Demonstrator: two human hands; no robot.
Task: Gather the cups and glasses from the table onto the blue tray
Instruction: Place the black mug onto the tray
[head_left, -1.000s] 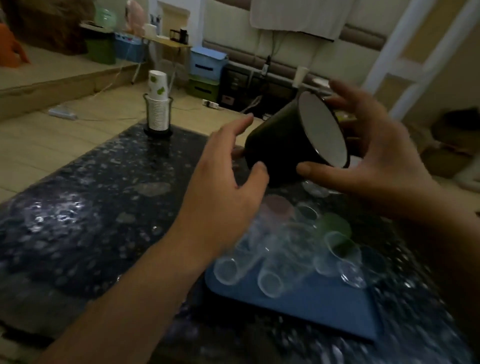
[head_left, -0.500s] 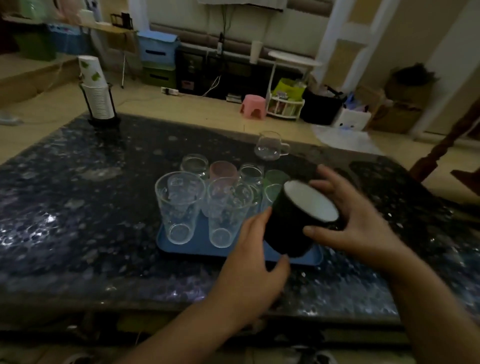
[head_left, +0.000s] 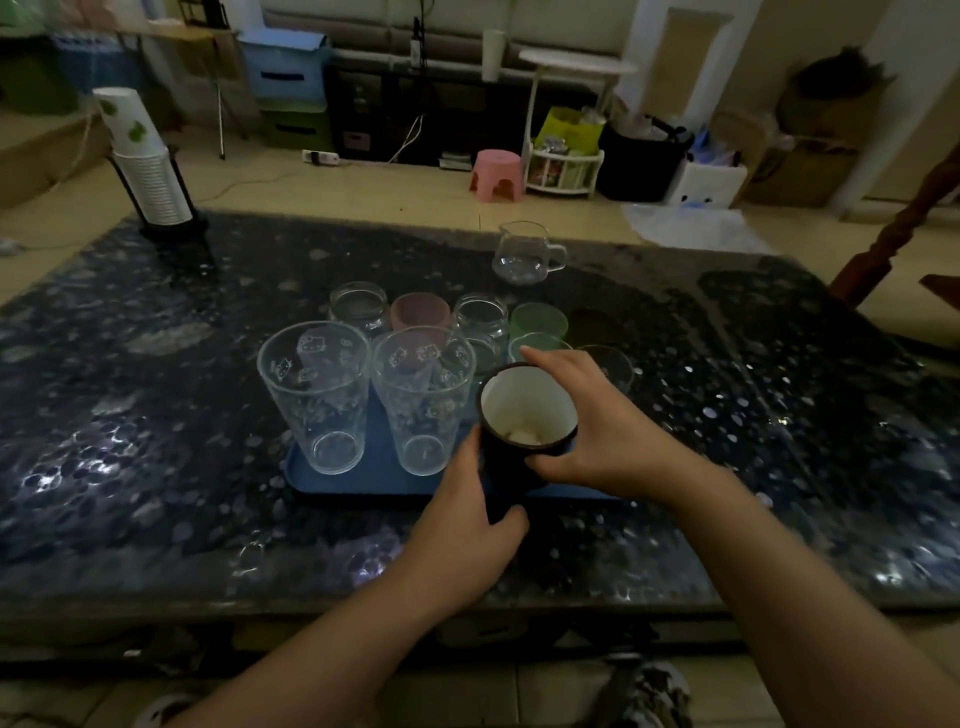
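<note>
A black mug (head_left: 524, 415) with a white inside stands upright at the front right of the blue tray (head_left: 358, 480). My left hand (head_left: 462, 525) grips its near side and my right hand (head_left: 597, 431) wraps its right side and rim. On the tray stand two tall clear printed glasses (head_left: 311, 395), (head_left: 421, 400), two small clear jars (head_left: 358, 306), (head_left: 480, 317), a pink cup (head_left: 420, 312) and green cups (head_left: 539, 322). A clear glass (head_left: 610, 364) peeks out behind my right hand. Off the tray, farther back, a small glass pitcher (head_left: 522, 254) rests on the table.
The dark speckled table (head_left: 156, 364) carries a stack of paper cups in a black holder (head_left: 150, 166) at its far left corner. Beyond the table are a pink stool (head_left: 496, 174), storage boxes and a wooden post (head_left: 904, 228) at the right.
Both hands lowered the black mug from a raised, tilted hold down to an upright position at the tray's front right. My view shifted back and down over the table.
</note>
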